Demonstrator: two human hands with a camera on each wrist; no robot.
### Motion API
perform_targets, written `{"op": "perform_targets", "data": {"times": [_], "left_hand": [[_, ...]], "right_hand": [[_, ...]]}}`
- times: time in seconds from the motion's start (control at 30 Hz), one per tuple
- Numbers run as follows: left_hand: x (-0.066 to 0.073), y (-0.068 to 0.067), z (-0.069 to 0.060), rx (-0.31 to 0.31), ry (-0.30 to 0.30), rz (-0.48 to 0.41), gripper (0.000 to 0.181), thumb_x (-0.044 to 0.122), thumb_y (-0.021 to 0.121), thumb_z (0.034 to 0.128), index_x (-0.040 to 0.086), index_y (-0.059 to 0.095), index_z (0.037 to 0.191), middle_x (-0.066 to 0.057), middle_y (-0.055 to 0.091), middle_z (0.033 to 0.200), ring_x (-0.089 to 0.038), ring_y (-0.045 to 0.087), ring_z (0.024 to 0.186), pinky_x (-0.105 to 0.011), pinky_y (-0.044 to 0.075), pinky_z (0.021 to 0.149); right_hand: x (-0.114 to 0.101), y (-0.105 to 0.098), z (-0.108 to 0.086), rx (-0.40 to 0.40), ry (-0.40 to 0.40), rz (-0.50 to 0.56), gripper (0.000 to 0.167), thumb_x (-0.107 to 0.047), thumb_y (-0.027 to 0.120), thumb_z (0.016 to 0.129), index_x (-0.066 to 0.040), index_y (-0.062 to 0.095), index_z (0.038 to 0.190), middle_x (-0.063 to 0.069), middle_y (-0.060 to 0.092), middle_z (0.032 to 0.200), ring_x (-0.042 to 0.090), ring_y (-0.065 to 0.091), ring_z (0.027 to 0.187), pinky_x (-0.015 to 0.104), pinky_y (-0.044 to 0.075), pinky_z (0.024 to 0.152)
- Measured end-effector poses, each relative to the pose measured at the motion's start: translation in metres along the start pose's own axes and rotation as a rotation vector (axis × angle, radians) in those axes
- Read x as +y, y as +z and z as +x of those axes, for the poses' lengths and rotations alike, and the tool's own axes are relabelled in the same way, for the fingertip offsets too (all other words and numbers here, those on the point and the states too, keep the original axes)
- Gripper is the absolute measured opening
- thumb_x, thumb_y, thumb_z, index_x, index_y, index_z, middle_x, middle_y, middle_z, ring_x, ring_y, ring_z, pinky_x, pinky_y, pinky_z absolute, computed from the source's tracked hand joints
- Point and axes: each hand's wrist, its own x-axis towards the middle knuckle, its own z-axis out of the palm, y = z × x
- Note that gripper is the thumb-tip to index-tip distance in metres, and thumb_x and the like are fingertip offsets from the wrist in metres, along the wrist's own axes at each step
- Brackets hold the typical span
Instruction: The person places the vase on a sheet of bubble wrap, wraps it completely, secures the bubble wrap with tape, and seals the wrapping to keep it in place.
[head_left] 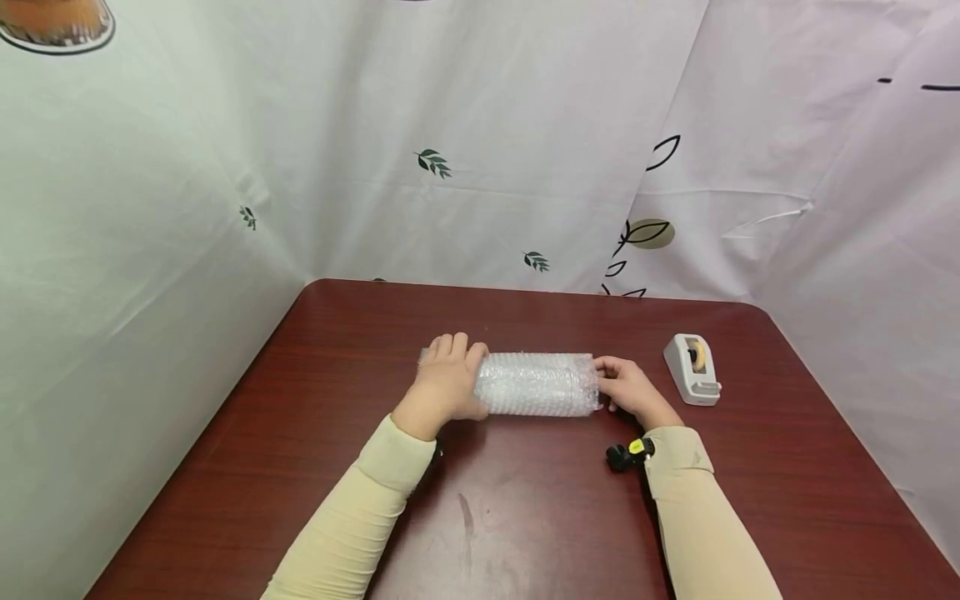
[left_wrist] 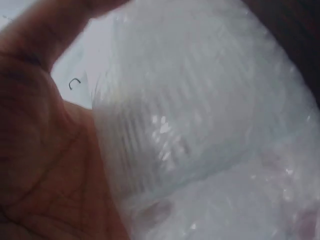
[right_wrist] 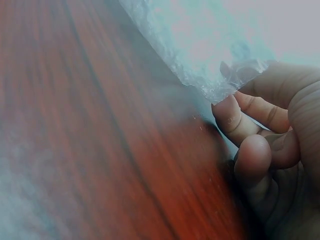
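A bubble-wrapped bundle [head_left: 536,384], roughly cylindrical and whitish-clear, lies crosswise on the table; what it contains cannot be made out. My left hand [head_left: 448,379] grips its left end from above, with the thumb on the near side. In the left wrist view, the palm [left_wrist: 50,165] curves along the plastic, and ridged lines show through the wrap [left_wrist: 165,130]. At the other end my right hand [head_left: 630,388] pinches the loose edge of the wrap. Curled fingers [right_wrist: 252,155] appear in the right wrist view, just under the ragged plastic corner [right_wrist: 215,87].
A white tape dispenser [head_left: 692,369] with a yellowish roll stands to the right of my right hand. The dark red wooden table [head_left: 525,517] ends at the back against white patterned cloth [head_left: 487,208]. Similar cloth hangs on both sides.
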Motion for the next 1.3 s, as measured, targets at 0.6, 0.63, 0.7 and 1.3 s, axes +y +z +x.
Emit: {"op": "perform_targets", "data": {"times": [0.6,0.63,0.7,1.3], "left_hand": [[0.013,0.009,0.001,0.136,0.017,0.169,0.081,0.034,0.089,0.0675,0.009,0.046,0.131,-0.015,0.046,0.119,-0.038,0.049,0.119,-0.049,0.035,0.112],[0.012,0.01,0.001,0.152,0.023,0.174,0.081,0.033,0.09,0.067,0.008,0.046,0.131,-0.015,0.047,0.118,-0.038,0.05,0.118,-0.05,0.036,0.112],[0.011,0.012,0.002,0.188,0.038,0.179,0.081,0.034,0.09,0.0651,0.008,0.048,0.128,-0.016,0.048,0.115,-0.038,0.051,0.115,-0.05,0.037,0.11],[-0.007,0.013,0.016,0.171,0.107,0.082,0.078,0.041,0.09,0.0614,0.009,0.058,0.124,-0.013,0.055,0.108,-0.035,0.058,0.107,-0.047,0.043,0.104]], "right_hand": [[-0.01,-0.001,-0.001,0.218,-0.026,-0.004,0.025,-0.007,0.057,0.1,0.004,0.062,0.121,0.009,0.064,0.09,0.016,0.054,0.051,0.031,0.052,0.047],[-0.015,0.0,-0.001,0.266,-0.062,-0.047,0.023,-0.009,0.058,0.1,0.002,0.063,0.119,0.01,0.064,0.091,0.017,0.056,0.056,0.031,0.053,0.051],[-0.029,0.004,-0.002,0.355,-0.165,-0.17,0.019,-0.013,0.061,0.1,-0.002,0.067,0.114,0.012,0.065,0.094,0.019,0.06,0.066,0.033,0.053,0.061],[-0.083,0.084,-0.008,0.113,-0.553,-0.879,0.086,-0.04,0.091,0.07,-0.017,0.052,0.143,0.006,0.059,0.132,0.028,0.056,0.123,0.049,0.043,0.104]]}}
